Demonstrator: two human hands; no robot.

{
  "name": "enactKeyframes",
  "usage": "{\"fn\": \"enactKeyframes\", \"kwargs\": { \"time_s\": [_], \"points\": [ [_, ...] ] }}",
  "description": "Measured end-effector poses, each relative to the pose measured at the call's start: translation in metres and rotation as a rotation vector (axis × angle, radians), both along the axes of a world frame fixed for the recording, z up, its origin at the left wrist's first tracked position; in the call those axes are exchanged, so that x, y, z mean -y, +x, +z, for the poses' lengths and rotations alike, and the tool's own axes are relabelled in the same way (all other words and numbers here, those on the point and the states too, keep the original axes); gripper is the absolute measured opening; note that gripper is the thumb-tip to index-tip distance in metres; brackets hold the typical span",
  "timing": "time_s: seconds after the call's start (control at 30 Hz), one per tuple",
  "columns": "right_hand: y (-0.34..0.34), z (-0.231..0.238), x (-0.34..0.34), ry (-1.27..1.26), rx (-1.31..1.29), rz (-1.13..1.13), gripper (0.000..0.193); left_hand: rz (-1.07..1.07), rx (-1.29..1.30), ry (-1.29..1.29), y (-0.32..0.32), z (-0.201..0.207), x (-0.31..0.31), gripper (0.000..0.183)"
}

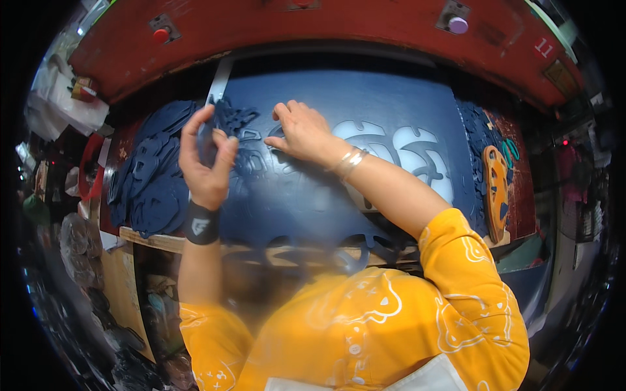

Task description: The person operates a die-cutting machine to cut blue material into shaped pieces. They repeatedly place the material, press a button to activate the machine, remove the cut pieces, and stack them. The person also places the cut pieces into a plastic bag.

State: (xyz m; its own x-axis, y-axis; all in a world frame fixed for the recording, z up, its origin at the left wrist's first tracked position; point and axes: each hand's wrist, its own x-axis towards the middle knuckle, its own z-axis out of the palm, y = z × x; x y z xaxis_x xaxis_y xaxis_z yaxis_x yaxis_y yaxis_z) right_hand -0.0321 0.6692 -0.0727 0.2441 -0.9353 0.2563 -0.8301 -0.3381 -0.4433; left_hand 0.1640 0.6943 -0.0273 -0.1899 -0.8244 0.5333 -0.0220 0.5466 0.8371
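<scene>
A broad, smooth, dark-blue sheet (287,186) shows curved white cut-outs (407,140) — the bare left hand (207,159) curls, the bare right hand (303,130) bends loosely; whether either pinches anything, I cannot tell.

I am in a workshop, most likely a factory's cutting station: a big red machine (378,29) with push buttons (458,25) and a warning sign (561,75) stands across my worn table (156,240), which carries a blue sheet (398,98) with cut-out shapes and heaped pieces (153,173).
</scene>
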Motion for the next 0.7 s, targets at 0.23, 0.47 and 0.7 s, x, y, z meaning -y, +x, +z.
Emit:
{"fn": "enactKeyframes", "kwargs": {
  "time_s": [0.23, 0.47, 0.7],
  "points": [
    [0.012, -0.014, 0.024, -0.029, -0.216, 0.076, 0.024, -0.309, 0.310, -0.054, -0.006, -0.021, -0.035, 0.056],
    [-0.102, 0.028, 0.001, 0.101, 0.100, -0.347, 0.020, -0.534, 0.954, -0.363, -0.035, -0.044, -0.061, 0.070],
    [-0.170, 0.033, -0.107, 0.173, 0.225, -0.366, 0.032, -0.666, 1.003, -0.509, -0.039, -0.024, -0.043, 0.067]
  ]
}}
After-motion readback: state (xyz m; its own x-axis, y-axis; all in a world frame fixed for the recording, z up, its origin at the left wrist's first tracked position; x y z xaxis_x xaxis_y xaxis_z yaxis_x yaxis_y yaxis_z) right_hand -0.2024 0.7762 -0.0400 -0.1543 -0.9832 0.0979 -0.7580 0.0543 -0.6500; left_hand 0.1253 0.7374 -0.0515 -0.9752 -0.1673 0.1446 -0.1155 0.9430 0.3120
